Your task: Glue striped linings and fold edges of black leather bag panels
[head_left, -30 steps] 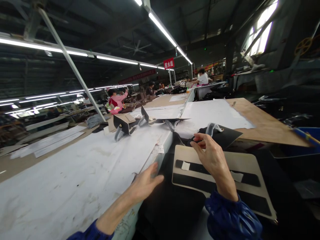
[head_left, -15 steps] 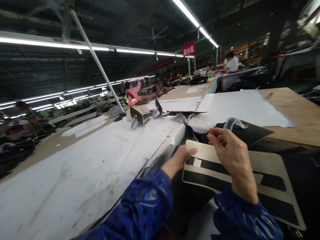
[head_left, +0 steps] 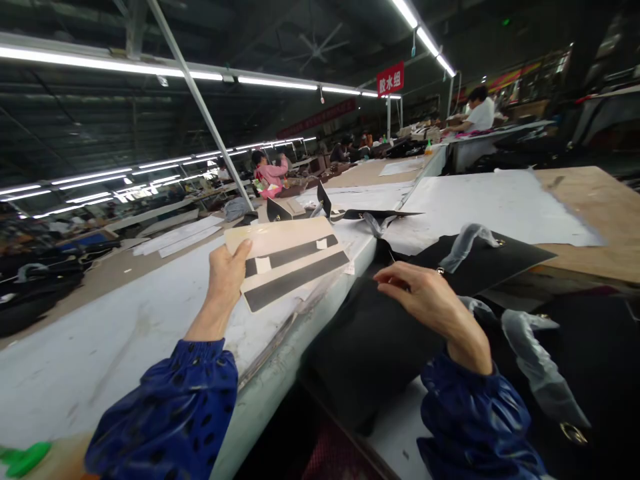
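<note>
My left hand [head_left: 224, 283] grips a beige panel with two black strips [head_left: 287, 260] by its near corner and holds it in the air over the white table [head_left: 125, 340]. Small white tabs sit on the upper strip. My right hand [head_left: 425, 303] rests with curled fingers on a stack of black leather pieces [head_left: 380, 333] to the right of the table edge; what its fingertips pinch, if anything, I cannot make out. A black piece with a plastic-wrapped handle [head_left: 470, 237] lies just beyond that hand.
More black bag pieces [head_left: 300, 210] stand farther along the white table. A wooden board with white paper [head_left: 500, 200] lies to the right. Another wrapped handle [head_left: 535, 357] lies near my right sleeve. Seated workers [head_left: 270, 173] are far back. A green object [head_left: 23, 459] sits bottom left.
My left hand took the beige panel off the black stack and carried it left, up over the white table. My right hand dropped onto the black pieces left underneath.
</note>
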`<state>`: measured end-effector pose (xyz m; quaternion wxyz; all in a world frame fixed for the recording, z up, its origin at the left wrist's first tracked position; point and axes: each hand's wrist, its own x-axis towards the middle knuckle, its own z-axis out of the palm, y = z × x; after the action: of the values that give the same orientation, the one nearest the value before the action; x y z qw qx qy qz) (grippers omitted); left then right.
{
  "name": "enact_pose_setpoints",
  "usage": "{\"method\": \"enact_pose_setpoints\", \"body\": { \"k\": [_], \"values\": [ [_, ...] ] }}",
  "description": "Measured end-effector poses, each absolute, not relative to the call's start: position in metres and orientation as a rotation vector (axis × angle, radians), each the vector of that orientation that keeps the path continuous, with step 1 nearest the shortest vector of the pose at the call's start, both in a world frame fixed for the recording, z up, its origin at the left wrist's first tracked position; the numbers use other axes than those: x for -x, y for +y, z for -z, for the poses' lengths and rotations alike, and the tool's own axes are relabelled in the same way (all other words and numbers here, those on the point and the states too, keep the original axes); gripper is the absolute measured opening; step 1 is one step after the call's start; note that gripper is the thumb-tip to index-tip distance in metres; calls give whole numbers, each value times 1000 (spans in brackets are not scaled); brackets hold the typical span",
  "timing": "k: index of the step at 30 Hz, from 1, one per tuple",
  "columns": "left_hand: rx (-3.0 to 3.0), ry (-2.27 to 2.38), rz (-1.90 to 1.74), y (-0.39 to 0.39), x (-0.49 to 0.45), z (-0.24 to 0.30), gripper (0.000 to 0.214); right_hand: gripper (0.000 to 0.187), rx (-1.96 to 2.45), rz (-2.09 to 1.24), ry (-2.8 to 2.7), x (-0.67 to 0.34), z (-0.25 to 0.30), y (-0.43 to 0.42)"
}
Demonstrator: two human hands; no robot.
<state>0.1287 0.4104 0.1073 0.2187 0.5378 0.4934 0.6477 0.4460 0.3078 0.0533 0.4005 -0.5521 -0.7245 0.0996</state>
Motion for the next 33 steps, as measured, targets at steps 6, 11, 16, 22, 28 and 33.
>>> {"method": "enact_pose_setpoints", "body": {
  "k": [6,11,16,22,28,33],
  "values": [
    [-1347,1386,-1753,428,-105,-43,20,19,1577,-553,-2306,-411,-3,373],
    [-1184,1261,-1680,426,-103,-17,26,25,1678,-621,-2482,-391,24,390],
    [-1066,1188,-1639,418,-102,-15,42,25,1724,-683,-2546,-398,34,400],
    [-1008,1156,-1600,415,-101,-13,45,22,1662,-816,-2543,-419,41,406],
    [-996,1120,-1604,418,-99,-9,52,18,1682,-819,-2509,-433,40,405],
    [-1009,1128,-1597,420,-99,-6,52,14,1669,-822,-2508,-423,44,408]
  ]
}}
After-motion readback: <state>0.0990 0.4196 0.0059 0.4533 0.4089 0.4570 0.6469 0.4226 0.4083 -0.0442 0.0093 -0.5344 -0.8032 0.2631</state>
